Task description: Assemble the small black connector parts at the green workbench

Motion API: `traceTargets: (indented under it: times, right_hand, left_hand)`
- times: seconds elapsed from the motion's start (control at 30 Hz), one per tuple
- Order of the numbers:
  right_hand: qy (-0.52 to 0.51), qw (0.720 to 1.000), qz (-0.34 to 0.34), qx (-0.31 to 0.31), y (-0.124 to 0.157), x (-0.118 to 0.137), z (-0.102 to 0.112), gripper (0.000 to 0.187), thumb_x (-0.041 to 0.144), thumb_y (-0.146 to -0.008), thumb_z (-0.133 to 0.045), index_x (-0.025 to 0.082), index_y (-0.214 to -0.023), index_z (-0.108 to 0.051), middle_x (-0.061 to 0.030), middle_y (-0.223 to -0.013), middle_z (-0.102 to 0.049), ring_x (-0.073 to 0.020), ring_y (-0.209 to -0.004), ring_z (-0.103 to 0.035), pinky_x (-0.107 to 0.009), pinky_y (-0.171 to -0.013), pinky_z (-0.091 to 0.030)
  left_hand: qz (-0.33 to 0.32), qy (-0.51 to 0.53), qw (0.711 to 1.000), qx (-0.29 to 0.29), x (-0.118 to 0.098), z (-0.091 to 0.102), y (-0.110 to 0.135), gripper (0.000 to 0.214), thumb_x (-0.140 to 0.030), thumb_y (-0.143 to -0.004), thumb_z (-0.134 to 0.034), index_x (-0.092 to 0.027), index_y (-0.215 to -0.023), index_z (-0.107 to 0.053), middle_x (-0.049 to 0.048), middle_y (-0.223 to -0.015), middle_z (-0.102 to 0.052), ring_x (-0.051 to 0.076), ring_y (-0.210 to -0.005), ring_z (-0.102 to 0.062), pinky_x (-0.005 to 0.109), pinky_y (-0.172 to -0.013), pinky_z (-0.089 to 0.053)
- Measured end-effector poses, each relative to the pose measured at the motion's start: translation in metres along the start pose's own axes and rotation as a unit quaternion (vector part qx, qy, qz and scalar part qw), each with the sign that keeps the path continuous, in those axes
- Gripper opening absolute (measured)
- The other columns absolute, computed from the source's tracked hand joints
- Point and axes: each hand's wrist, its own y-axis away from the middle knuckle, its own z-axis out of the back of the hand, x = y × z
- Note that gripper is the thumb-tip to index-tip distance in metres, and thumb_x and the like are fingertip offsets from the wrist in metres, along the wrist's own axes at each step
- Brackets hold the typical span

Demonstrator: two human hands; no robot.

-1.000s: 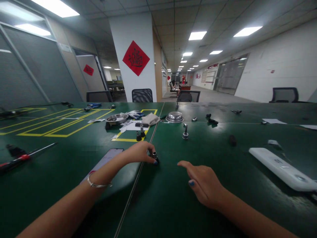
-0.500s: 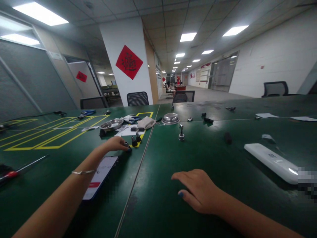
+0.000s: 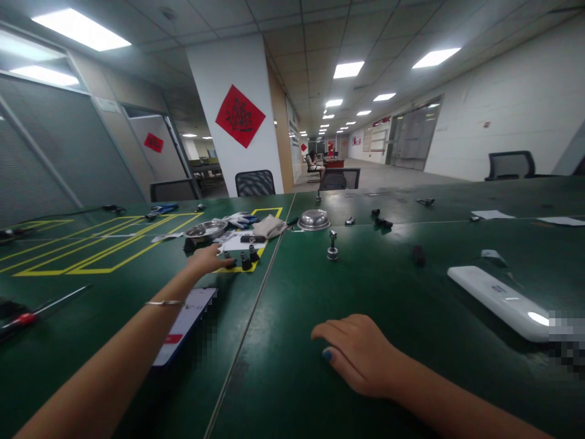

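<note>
My left hand (image 3: 208, 259) is stretched far out over the green table (image 3: 320, 292), its fingertips pinched on a small black socket (image 3: 229, 263) at the edge of a yellow-taped square (image 3: 262, 244). Two more black sockets (image 3: 249, 259) stand just right of it. A phone (image 3: 183, 329) lies under my left forearm, which wears a thin bracelet. My right hand (image 3: 361, 353) rests palm down on the table near me, fingers loosely spread, holding nothing.
Beyond the sockets lie a metal dish (image 3: 206, 229), a cloth (image 3: 269, 227), gloves (image 3: 242, 217) and an upturned metal bowl (image 3: 313, 219). An upright metal part (image 3: 332, 247) stands mid-table. A white bar-shaped device (image 3: 498, 302) lies right, a red-handled screwdriver (image 3: 27, 314) left. Chairs line the far edge.
My left hand has carried the small black socket from the table seam near me out to the yellow square beside the other two. My right hand has drawn back and settled flat.
</note>
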Motion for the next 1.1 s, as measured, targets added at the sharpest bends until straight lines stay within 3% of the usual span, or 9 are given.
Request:
traceTargets:
  times: [0.13, 0.2, 0.3, 0.37, 0.43, 0.57, 0.73, 0.87, 1.1]
  right_hand:
    - [-0.028, 0.999, 0.024, -0.028, 0.002, -0.001, -0.001, 0.052, 0.043, -0.097, -0.017, 0.014, -0.119, -0.054, -0.0091, -0.099, -0.067, -0.0228, -0.077, -0.062, -0.034, -0.067, -0.038]
    - [-0.032, 0.999, 0.024, -0.021, 0.003, -0.002, -0.002, 0.052, 0.043, -0.097, -0.017, 0.014, -0.119, -0.054, -0.0093, -0.1, -0.067, -0.0235, -0.078, -0.063, -0.035, -0.068, -0.038]
    - [-0.024, 1.0, 0.017, -0.001, 0.002, -0.002, -0.003, 0.048, 0.04, -0.096, -0.02, 0.015, -0.119, -0.054, -0.0088, -0.1, -0.067, -0.0239, -0.078, -0.063, -0.035, -0.068, -0.038]
    - [-0.016, 1.0, 0.015, 0.008, 0.002, -0.001, -0.002, 0.046, 0.039, -0.095, -0.021, 0.016, -0.118, -0.054, -0.0082, -0.1, -0.067, -0.0234, -0.078, -0.062, -0.034, -0.068, -0.038]
    - [-0.008, 1.0, 0.013, 0.016, 0.002, 0.001, -0.001, 0.044, 0.038, -0.095, -0.023, 0.017, -0.117, -0.055, -0.0074, -0.1, -0.067, -0.0226, -0.077, -0.062, -0.034, -0.068, -0.037]
    - [0.019, 0.999, 0.009, 0.041, 0.002, 0.003, 0.003, 0.041, 0.035, -0.094, -0.024, 0.017, -0.114, -0.056, -0.0052, -0.097, -0.066, -0.0206, -0.076, -0.061, -0.032, -0.067, -0.036]
    - [0.041, 0.997, 0.025, 0.057, -0.001, 0.004, 0.005, 0.037, 0.032, -0.094, -0.026, 0.019, -0.11, -0.056, -0.003, -0.094, -0.065, -0.0179, -0.075, -0.06, -0.031, -0.065, -0.034]
    - [0.062, 0.995, 0.037, 0.064, -0.004, 0.004, 0.003, 0.032, 0.031, -0.094, -0.028, 0.019, -0.103, -0.057, -0.0023, -0.088, -0.064, -0.0169, -0.069, -0.057, -0.03, -0.061, -0.031]
    - [0.086, 0.992, 0.048, 0.075, -0.003, 0.006, 0.005, 0.026, 0.029, -0.095, -0.032, 0.02, -0.099, -0.056, -0.0001, -0.085, -0.063, -0.0154, -0.066, -0.055, -0.03, -0.059, -0.029]
  left_hand:
    - [-0.001, -0.071, 0.993, -0.099, -0.016, -0.008, 0.012, 0.053, -0.045, -0.087, -0.058, -0.013, -0.128, -0.051, 0.0156, -0.137, -0.05, 0.039, -0.136, -0.027, 0.052, -0.108, -0.023]
    - [-0.028, -0.092, 0.987, -0.13, -0.027, -0.013, 0.02, 0.046, -0.04, -0.089, -0.055, -0.015, -0.128, -0.052, 0.0137, -0.142, -0.046, 0.038, -0.141, -0.014, 0.052, -0.112, -0.014]
    - [-0.065, -0.11, 0.98, -0.152, -0.043, -0.018, 0.031, 0.032, -0.032, -0.091, -0.054, -0.017, -0.118, -0.061, 0.0113, -0.143, -0.045, 0.034, -0.144, -0.009, 0.05, -0.115, -0.006]
    - [-0.079, -0.111, 0.978, -0.159, -0.052, -0.02, 0.035, 0.026, -0.03, -0.091, -0.055, -0.017, -0.111, -0.064, 0.0113, -0.139, -0.049, 0.032, -0.143, -0.012, 0.049, -0.115, -0.008]
    - [-0.08, -0.106, 0.978, -0.159, -0.058, -0.022, 0.036, 0.022, -0.028, -0.093, -0.054, -0.016, -0.108, -0.064, 0.0117, -0.132, -0.054, 0.032, -0.139, -0.025, 0.052, -0.112, -0.02]
    - [-0.068, -0.072, 0.986, -0.131, -0.061, -0.029, 0.031, 0.023, -0.031, -0.094, -0.055, -0.014, -0.109, -0.06, 0.0086, -0.113, -0.061, 0.023, -0.103, -0.06, 0.045, -0.088, -0.049]
    - [-0.091, -0.025, 0.988, -0.123, -0.06, -0.041, 0.026, 0.024, -0.03, -0.093, -0.056, -0.015, -0.112, -0.058, 0.0079, -0.111, -0.061, 0.022, -0.097, -0.061, 0.042, -0.083, -0.052]
    - [-0.153, 0.021, 0.982, -0.108, -0.069, -0.044, 0.028, 0.028, -0.029, -0.094, -0.056, -0.015, -0.118, -0.055, 0.0076, -0.11, -0.062, 0.02, -0.092, -0.063, 0.04, -0.081, -0.053]
    - [-0.218, 0.049, 0.971, -0.089, -0.086, -0.05, 0.028, 0.021, -0.028, -0.092, -0.058, -0.014, -0.108, -0.06, 0.0078, -0.112, -0.061, 0.023, -0.103, -0.059, 0.045, -0.089, -0.049]
